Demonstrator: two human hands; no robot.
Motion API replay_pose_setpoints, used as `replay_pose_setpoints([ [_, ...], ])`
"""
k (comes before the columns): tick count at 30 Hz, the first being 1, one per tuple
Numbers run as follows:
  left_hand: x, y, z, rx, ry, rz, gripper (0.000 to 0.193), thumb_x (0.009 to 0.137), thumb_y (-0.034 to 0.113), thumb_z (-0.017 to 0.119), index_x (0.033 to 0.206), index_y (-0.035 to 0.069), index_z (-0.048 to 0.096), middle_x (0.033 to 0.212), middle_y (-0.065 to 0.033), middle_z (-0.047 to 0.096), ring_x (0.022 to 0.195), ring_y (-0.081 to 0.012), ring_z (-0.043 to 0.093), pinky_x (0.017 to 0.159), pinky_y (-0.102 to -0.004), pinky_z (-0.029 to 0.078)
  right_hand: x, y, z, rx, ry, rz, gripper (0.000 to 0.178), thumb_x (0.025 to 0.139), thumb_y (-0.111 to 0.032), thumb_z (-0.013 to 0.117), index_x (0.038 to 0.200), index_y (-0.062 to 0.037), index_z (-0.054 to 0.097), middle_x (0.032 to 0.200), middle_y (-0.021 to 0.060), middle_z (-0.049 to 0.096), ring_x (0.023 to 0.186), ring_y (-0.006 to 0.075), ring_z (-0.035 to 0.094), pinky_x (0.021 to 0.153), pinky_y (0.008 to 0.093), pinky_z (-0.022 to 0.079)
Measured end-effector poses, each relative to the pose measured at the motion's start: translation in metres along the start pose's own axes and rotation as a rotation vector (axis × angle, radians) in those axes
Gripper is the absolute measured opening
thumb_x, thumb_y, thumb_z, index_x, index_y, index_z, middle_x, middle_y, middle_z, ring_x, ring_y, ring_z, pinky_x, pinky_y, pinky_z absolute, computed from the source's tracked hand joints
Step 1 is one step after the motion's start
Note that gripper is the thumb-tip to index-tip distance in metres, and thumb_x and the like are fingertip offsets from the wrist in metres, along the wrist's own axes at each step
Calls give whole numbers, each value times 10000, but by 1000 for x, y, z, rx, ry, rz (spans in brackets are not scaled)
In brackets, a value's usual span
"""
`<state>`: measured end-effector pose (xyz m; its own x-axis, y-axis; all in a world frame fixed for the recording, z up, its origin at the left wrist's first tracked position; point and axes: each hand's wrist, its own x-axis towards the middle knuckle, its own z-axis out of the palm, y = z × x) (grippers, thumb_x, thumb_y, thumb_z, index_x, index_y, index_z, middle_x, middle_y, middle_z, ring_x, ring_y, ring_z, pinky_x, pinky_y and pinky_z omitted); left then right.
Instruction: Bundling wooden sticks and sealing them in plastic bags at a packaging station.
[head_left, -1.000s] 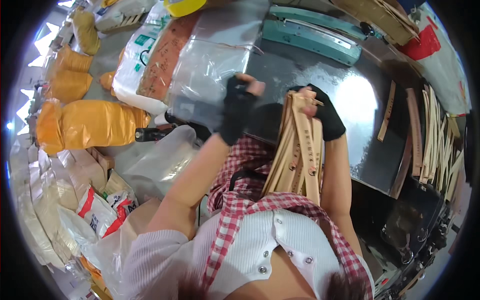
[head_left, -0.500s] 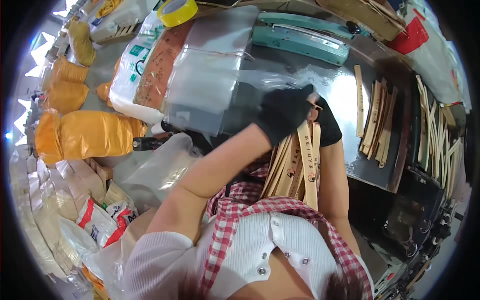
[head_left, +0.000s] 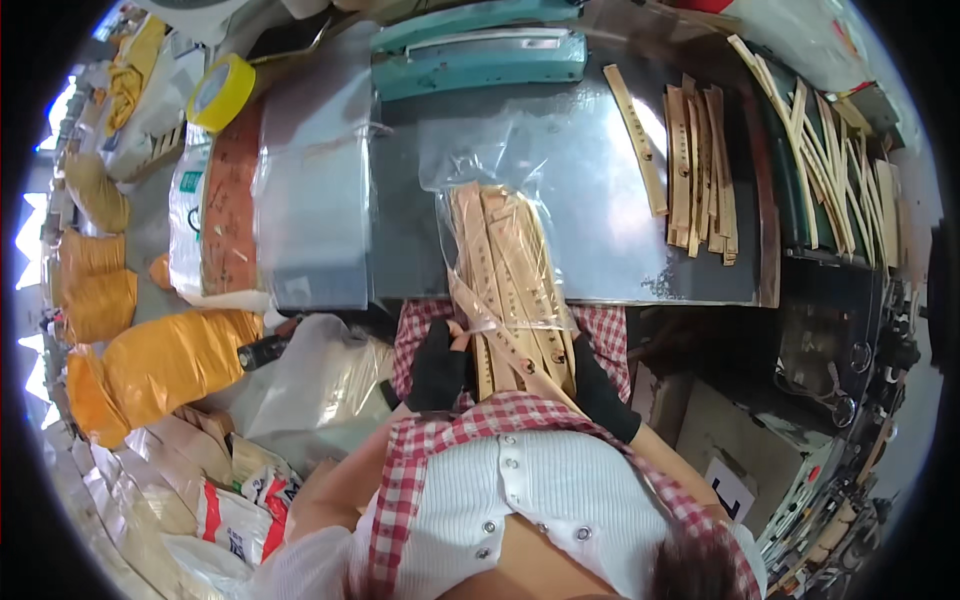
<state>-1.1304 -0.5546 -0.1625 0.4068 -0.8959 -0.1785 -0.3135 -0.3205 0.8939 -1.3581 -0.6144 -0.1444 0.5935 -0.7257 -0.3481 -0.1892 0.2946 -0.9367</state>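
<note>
- Flanking strips (head_left: 508,275): left hand (head_left: 438,368), right hand (head_left: 602,388); can't tell either grip.
- Strips are lying partly in bag (head_left: 478,152), overhanging desk (head_left: 620,255).
- Probably handling light, stiff, bag slippery; sides offering best hold.

A teal bar sealer (head_left: 480,62) lies toward the far side of a dark worktable (head_left: 610,240) — a roll of yellow tape (head_left: 236,98) sits off to its left, at the far end of a reddish-brown board (head_left: 232,205). From where I stand, a plump orange parcel (head_left: 185,345) rests near crumpled clear plastic (head_left: 325,385). Red-and-white packets (head_left: 235,518) crowd the lower left — a grey carton (head_left: 735,425) stands below the tabletop at right.
</note>
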Motion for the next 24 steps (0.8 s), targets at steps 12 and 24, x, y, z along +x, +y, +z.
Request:
replay_pose_setpoints([
  [12,154,-3,-35,248,159,371,282,900,183,447,1150,68,509,1033,-238,577,977,-410,549,806,-443,444,176,-44,-24,-803,576,-638,355,766,-92,635,1109,-53,552,992,148,618,925,318,602,797,375,477],
  [24,-33,52,-98,678,-76,708,370,691,325,660,963,77,636,850,-124,632,694,-305,636,600,-427,503,-11,-84,-32,-1432,175,-525,222,717,-271,690,841,-95,633,721,139,594,726,330,608,652,436,473],
])
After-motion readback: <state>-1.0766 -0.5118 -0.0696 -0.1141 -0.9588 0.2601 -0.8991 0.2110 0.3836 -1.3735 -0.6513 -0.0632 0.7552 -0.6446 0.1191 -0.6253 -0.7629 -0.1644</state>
